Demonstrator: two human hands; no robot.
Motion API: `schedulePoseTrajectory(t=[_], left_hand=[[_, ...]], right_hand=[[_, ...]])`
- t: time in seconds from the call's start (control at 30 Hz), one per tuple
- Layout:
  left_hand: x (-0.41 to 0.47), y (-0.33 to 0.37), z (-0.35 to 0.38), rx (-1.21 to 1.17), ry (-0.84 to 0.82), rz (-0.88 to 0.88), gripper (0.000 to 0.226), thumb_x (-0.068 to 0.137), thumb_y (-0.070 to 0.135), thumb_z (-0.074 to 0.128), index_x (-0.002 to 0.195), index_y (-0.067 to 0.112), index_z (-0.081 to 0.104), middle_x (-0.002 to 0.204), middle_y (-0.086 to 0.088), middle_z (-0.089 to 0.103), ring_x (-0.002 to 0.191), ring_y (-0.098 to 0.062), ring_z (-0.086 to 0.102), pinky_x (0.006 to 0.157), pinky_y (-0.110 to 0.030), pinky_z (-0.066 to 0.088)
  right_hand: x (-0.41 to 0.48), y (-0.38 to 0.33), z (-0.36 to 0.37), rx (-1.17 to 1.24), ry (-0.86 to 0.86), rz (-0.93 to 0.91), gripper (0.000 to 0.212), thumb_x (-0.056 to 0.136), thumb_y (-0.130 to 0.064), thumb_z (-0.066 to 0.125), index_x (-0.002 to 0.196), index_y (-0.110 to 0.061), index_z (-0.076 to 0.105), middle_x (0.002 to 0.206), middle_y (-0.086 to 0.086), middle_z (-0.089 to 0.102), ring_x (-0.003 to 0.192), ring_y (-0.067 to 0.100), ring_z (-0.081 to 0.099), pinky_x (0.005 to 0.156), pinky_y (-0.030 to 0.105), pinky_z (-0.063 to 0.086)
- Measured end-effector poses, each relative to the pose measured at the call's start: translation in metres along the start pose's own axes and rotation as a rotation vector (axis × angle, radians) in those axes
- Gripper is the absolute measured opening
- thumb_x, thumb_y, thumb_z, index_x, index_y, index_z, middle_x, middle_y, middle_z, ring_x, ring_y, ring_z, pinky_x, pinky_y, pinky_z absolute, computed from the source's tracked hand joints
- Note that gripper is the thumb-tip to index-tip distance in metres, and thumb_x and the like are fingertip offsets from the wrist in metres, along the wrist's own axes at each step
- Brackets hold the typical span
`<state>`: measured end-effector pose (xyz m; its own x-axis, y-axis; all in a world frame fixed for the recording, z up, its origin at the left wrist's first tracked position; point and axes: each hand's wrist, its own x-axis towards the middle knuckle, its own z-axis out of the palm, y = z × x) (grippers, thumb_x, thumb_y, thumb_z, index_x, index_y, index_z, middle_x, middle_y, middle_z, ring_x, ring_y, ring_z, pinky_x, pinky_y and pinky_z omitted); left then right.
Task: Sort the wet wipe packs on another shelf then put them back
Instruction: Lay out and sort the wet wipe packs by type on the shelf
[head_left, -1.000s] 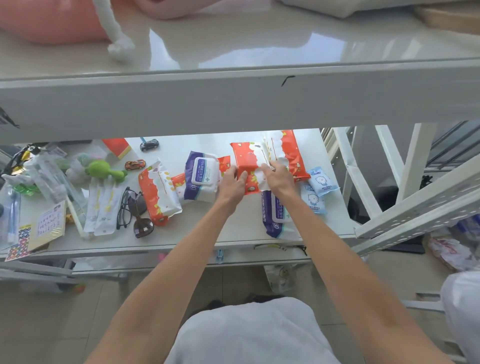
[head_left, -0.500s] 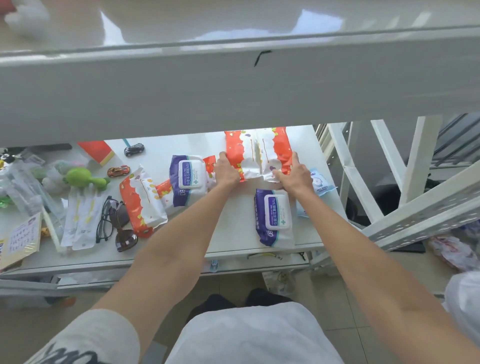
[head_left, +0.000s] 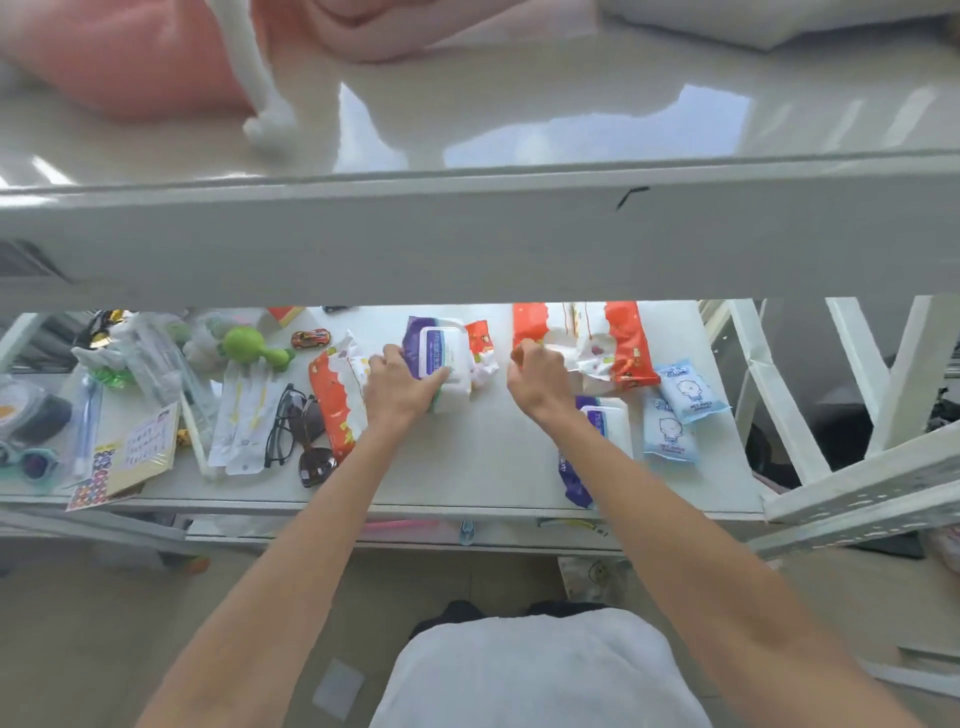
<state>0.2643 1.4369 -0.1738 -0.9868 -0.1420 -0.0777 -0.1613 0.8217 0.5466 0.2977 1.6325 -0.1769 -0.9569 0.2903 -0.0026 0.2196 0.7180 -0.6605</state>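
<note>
White shelf (head_left: 467, 467) under a glossy upper board carries the wet wipe packs. At its centre the left hand (head_left: 400, 387) grips a purple pack (head_left: 436, 358); at two o'clock the right hand (head_left: 537, 382) pinches the paired orange packs (head_left: 618, 343). Sunglasses (head_left: 311, 447) lie at nine o'clock.

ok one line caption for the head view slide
Left hand grips a purple wipe pack; right hand rests on orange packs.

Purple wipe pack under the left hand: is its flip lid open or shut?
Shut. The white lid on the purple pack lies flat against its top, with no flap raised; the left hand grips its near end.
</note>
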Motion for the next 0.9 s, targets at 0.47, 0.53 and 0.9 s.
schedulePoseTrajectory(t=[0.47,0.53,0.9], left_hand=[[0.004,-0.008,-0.026,-0.675,-0.389,-0.298,0.043,0.075,0.018,0.092,0.11,0.005,0.071,0.097,-0.008,0.075,0.081,-0.021,0.072,0.056,-0.021,0.056],[0.006,-0.011,-0.031,-0.717,-0.387,-0.3,0.042,0.076,0.017,0.091,0.111,0.006,0.072,0.101,-0.009,0.074,0.085,-0.022,0.071,0.064,-0.023,0.056],[0.012,0.011,-0.012,-0.051,-0.206,0.018,0.068,0.083,0.025,0.077,0.14,0.003,0.047,0.138,-0.018,0.051,0.13,-0.036,0.049,0.103,-0.04,0.043]], right_hand=[[0.045,-0.038,0.034,0.168,-0.169,0.318,0.026,0.094,-0.018,0.058,0.116,-0.004,0.062,0.112,0.014,0.068,0.105,0.031,0.063,0.084,0.037,0.051],[0.046,-0.037,0.012,0.23,-0.081,0.25,0.026,0.098,-0.015,0.048,0.12,-0.006,0.058,0.105,0.012,0.064,0.099,0.03,0.06,0.077,0.034,0.043],[0.065,-0.003,-0.087,0.34,0.067,0.22,0.011,0.082,-0.014,0.059,0.073,-0.02,0.061,0.07,-0.002,0.056,0.062,0.016,0.05,0.054,0.029,0.044]])
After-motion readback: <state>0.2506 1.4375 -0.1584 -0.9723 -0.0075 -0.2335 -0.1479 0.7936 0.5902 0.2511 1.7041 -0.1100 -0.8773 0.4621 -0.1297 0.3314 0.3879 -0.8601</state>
